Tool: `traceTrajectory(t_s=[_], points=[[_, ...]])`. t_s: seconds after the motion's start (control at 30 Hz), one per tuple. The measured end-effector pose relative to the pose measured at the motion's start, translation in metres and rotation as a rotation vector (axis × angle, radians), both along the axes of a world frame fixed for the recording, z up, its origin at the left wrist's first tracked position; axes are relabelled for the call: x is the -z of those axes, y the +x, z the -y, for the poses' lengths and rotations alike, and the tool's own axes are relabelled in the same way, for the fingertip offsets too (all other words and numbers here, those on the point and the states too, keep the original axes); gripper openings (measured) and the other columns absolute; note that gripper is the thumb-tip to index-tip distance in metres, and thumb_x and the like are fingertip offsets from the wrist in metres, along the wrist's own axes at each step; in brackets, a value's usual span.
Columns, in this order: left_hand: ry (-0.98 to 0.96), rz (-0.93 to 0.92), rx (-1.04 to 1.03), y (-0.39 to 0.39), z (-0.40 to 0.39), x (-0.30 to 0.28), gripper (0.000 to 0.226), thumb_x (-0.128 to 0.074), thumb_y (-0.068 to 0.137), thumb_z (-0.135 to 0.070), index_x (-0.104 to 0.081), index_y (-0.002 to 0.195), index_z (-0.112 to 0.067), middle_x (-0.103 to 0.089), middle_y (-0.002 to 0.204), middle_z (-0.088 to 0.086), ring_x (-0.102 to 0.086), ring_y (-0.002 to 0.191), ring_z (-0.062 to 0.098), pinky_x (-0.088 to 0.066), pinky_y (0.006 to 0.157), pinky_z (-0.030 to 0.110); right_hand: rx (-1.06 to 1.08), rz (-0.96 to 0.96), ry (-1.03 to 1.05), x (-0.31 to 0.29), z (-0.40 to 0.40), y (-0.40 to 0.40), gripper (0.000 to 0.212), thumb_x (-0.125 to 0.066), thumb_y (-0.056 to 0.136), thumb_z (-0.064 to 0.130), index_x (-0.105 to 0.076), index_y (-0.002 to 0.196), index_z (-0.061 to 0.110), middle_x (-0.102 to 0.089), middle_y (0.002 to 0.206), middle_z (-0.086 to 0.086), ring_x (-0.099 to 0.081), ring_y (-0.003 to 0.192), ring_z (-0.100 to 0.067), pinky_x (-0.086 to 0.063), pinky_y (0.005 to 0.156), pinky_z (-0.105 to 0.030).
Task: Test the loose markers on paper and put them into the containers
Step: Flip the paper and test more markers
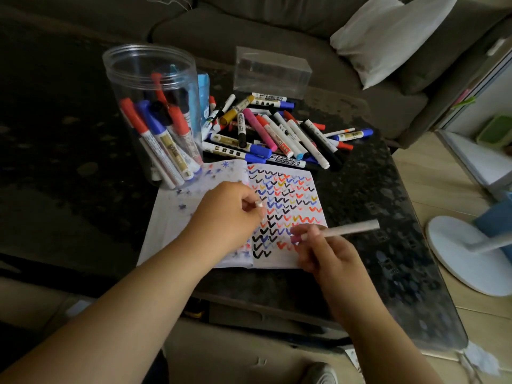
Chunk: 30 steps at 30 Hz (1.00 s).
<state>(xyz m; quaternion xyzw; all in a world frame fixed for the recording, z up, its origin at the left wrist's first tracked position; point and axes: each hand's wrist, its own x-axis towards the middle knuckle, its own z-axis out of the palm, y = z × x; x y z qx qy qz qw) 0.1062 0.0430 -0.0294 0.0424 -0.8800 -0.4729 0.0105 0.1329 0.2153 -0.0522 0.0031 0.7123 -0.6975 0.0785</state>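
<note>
Head view: right hand (pixel 318 250) pinches a blurred white marker (pixel 347 230) over the open paper notebook (pixel 194 217) of coloured ticks; left hand (pixel 230 209), fingers curled, rests on the page.

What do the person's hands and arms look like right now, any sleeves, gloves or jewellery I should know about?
Both forearms are bare up to the frame edge: no sleeves show. The left hand and right hand wear no gloves, and no rings, watch or bracelets can be seen. The fingernails that show look pale, perhaps painted a light shade; the right hand is motion-blurred, so finer detail there cannot be made out.
</note>
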Motion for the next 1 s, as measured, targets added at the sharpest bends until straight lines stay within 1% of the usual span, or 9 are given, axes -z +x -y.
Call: traceTrajectory(t_s=[0.07,0.13,0.2,0.27,0.33,0.43,0.6,0.87,1.0], points=[[-0.015,0.035,0.052,-0.001,-0.002,0.002,0.003,-0.065,0.085,-0.021,-0.067,0.087,-0.019,-0.065,0.079,-0.006,-0.06,0.075,0.007,-0.044,0.067,0.018,0.006,-0.14,0.191,0.003,0.001,0.0,0.041,-0.044,0.082,0.045,-0.073,0.082,0.016,-0.056,0.058,0.002,-0.049,0.056,-0.002,-0.042,0.059,-0.015],[-0.032,0.07,0.105,-0.001,-0.005,0.003,0.002,-0.064,0.086,-0.019,-0.066,0.086,-0.018,-0.068,0.082,-0.002,-0.064,0.079,0.012,-0.047,0.069,0.022,0.014,-0.241,0.271,0.004,0.004,0.0,0.035,-0.049,0.078,0.047,-0.072,0.076,0.021,-0.068,0.065,0.003,-0.059,0.057,-0.003,-0.048,0.06,-0.017],[-0.082,0.088,0.146,-0.001,-0.008,0.005,0.005,-0.06,0.088,-0.017,-0.065,0.088,-0.019,-0.071,0.085,-0.003,-0.065,0.081,0.012,-0.049,0.073,0.025,0.024,-0.299,0.333,0.009,0.005,0.0,0.023,-0.058,0.078,0.04,-0.07,0.075,0.021,-0.07,0.071,0.004,-0.064,0.06,-0.007,-0.052,0.062,-0.023],[-0.141,0.08,0.16,-0.001,-0.009,0.008,0.007,-0.057,0.09,-0.018,-0.063,0.089,-0.02,-0.071,0.087,-0.004,-0.063,0.079,0.009,-0.048,0.071,0.024,0.043,-0.337,0.398,0.014,0.003,0.001,0.01,-0.068,0.08,0.026,-0.066,0.074,0.019,-0.068,0.071,0.004,-0.063,0.062,-0.01,-0.053,0.06,-0.03],[-0.149,0.079,0.167,-0.001,-0.009,0.009,0.007,-0.055,0.092,-0.018,-0.061,0.09,-0.021,-0.071,0.087,-0.005,-0.059,0.068,0.004,-0.044,0.064,0.019,0.071,-0.36,0.436,0.018,0.001,0.001,0.015,-0.069,0.083,0.019,-0.059,0.072,0.014,-0.065,0.069,-0.002,-0.062,0.063,-0.016,-0.052,0.06,-0.04],[-0.15,0.084,0.169,-0.002,-0.008,0.01,0.008,-0.055,0.092,-0.019,-0.06,0.088,-0.023,-0.071,0.088,-0.004,-0.058,0.066,0.003,-0.042,0.061,0.018,0.067,-0.386,0.499,0.021,0.002,-0.002,0.024,-0.065,0.086,0.025,-0.055,0.073,0.008,-0.063,0.066,-0.007,-0.061,0.063,-0.025,-0.049,0.06,-0.05],[-0.157,0.084,0.139,-0.001,-0.01,0.009,0.01,-0.054,0.093,-0.022,-0.063,0.091,-0.021,-0.07,0.091,-0.003,-0.062,0.076,0.013,-0.047,0.071,0.026,0.041,-0.394,0.563,0.023,0.003,-0.004,0.023,-0.065,0.085,0.023,-0.055,0.073,0.005,-0.062,0.064,-0.008,-0.058,0.059,-0.022,-0.046,0.058,-0.044],[-0.183,0.088,0.143,-0.001,-0.011,0.01,0.011,-0.052,0.094,-0.023,-0.063,0.092,-0.021,-0.07,0.093,-0.004,-0.061,0.076,0.012,-0.045,0.07,0.026,-0.015,-0.422,0.558,0.024,0.004,-0.004,0.026,-0.064,0.085,0.02,-0.052,0.071,0.002,-0.059,0.064,-0.015,-0.054,0.057,-0.027,-0.043,0.053,-0.042],[-0.158,0.095,0.142,-0.001,-0.011,0.011,0.01,-0.053,0.093,-0.022,-0.063,0.095,-0.02,-0.071,0.092,-0.004,-0.064,0.083,0.011,-0.05,0.077,0.03,0.013,-0.429,0.552,0.025,0.004,-0.005,0.029,-0.065,0.085,0.013,-0.048,0.067,-0.002,-0.051,0.056,-0.014,-0.045,0.053,-0.027,-0.035,0.047,-0.032]])
